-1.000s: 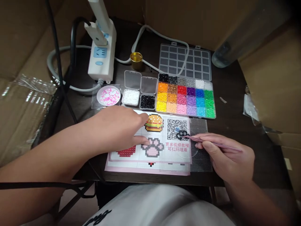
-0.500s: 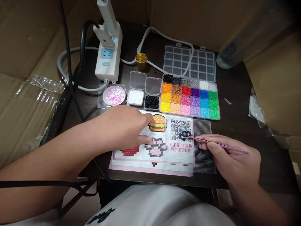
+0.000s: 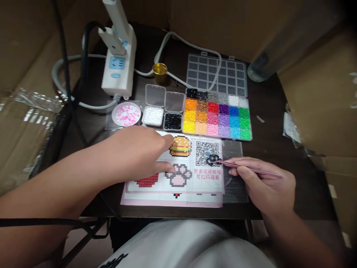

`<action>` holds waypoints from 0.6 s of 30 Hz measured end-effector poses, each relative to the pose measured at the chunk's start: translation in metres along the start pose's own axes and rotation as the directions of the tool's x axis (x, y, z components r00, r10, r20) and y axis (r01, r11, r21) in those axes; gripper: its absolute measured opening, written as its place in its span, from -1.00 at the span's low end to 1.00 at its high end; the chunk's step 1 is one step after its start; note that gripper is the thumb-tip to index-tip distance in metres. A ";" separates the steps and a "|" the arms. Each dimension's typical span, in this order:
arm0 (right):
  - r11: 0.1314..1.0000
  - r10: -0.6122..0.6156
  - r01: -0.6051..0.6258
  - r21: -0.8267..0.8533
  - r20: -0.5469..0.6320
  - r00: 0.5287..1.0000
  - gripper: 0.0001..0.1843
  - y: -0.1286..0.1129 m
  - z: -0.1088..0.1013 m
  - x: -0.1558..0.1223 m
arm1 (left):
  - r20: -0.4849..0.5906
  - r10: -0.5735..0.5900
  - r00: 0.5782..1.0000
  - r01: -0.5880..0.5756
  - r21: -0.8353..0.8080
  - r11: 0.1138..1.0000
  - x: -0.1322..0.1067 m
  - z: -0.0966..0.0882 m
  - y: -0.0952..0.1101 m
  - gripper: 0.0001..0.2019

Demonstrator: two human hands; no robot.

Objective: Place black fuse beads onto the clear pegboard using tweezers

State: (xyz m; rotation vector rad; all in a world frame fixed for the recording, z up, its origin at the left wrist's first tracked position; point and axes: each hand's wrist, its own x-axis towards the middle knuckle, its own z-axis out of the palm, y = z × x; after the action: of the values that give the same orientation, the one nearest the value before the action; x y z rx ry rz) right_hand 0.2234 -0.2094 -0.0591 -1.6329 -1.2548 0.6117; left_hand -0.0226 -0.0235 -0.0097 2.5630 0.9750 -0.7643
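Observation:
My left hand (image 3: pixel 142 152) lies on the printed pattern sheet (image 3: pixel 178 186), index finger stretched toward the burger picture (image 3: pixel 180 146), thumb by the pink paw picture (image 3: pixel 178 175). My right hand (image 3: pixel 264 186) pinches pink tweezers (image 3: pixel 245 167); their tip touches a small cluster of black beads (image 3: pixel 212 159) on the clear pegboard (image 3: pixel 234 186) over the QR code. Behind the sheet stands the open bead box (image 3: pixel 217 115) with many colours.
A round dish of pink beads (image 3: pixel 126 114), small tubs of white beads (image 3: pixel 153 115) and black beads (image 3: pixel 173 121), a gold cap (image 3: pixel 160 72), a white power strip (image 3: pixel 118 63) with cables. Cardboard boxes enclose the dark table; a clear bottle (image 3: pixel 264 63) leans at the back right.
Only the camera view shifts slightly; both hands stay in place, with the tweezers' tip still at the black beads.

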 end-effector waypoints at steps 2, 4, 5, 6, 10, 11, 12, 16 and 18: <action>1.000 -0.007 0.007 -0.001 0.010 1.000 -0.71 -0.003 0.001 0.003 | -0.020 -0.013 1.000 0.013 -0.011 1.000 0.001 0.000 0.000 -0.46; 1.000 -0.022 0.022 0.009 0.016 1.000 -0.70 -0.003 0.002 0.006 | -0.035 -0.018 0.999 0.018 0.012 1.000 0.002 0.000 0.001 -0.51; 0.999 -0.030 0.030 0.016 0.019 0.999 -0.70 -0.003 0.002 0.006 | -0.040 -0.017 0.999 0.018 0.028 0.999 0.002 0.000 0.002 -0.53; 0.999 -0.034 0.033 0.021 0.023 0.999 -0.70 -0.002 0.002 0.007 | -0.041 -0.014 0.999 0.016 0.042 0.999 0.002 0.000 0.002 -0.55; 0.999 -0.041 0.040 0.023 0.031 0.999 -0.70 -0.001 0.001 0.007 | -0.023 -0.022 0.999 0.024 0.065 0.998 0.001 -0.002 0.004 -0.53; 0.999 -0.040 0.039 0.020 0.029 0.999 -0.70 -0.002 0.001 0.007 | -0.016 -0.030 0.999 0.031 0.058 0.998 0.001 -0.002 0.004 -0.52; 0.999 -0.038 0.037 0.019 0.027 0.999 -0.70 -0.003 0.001 0.008 | -0.009 -0.038 0.999 0.039 0.049 0.998 0.001 -0.003 0.004 -0.52; 1.000 -0.027 0.026 0.016 0.015 1.000 -0.69 -0.003 0.002 0.007 | 0.008 -0.042 0.999 0.041 0.044 0.998 0.002 -0.002 0.003 -0.51; 0.999 -0.025 0.025 0.022 0.002 1.000 -0.69 -0.003 0.003 0.005 | 0.004 -0.035 0.999 0.035 0.059 0.998 0.003 0.000 0.002 -0.51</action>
State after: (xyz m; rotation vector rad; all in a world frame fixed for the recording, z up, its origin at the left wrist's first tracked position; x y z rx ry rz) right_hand 0.2219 -0.2037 -0.0570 -1.5964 -1.2647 0.6099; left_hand -0.0194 -0.0233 -0.0113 2.5986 1.0125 -0.8203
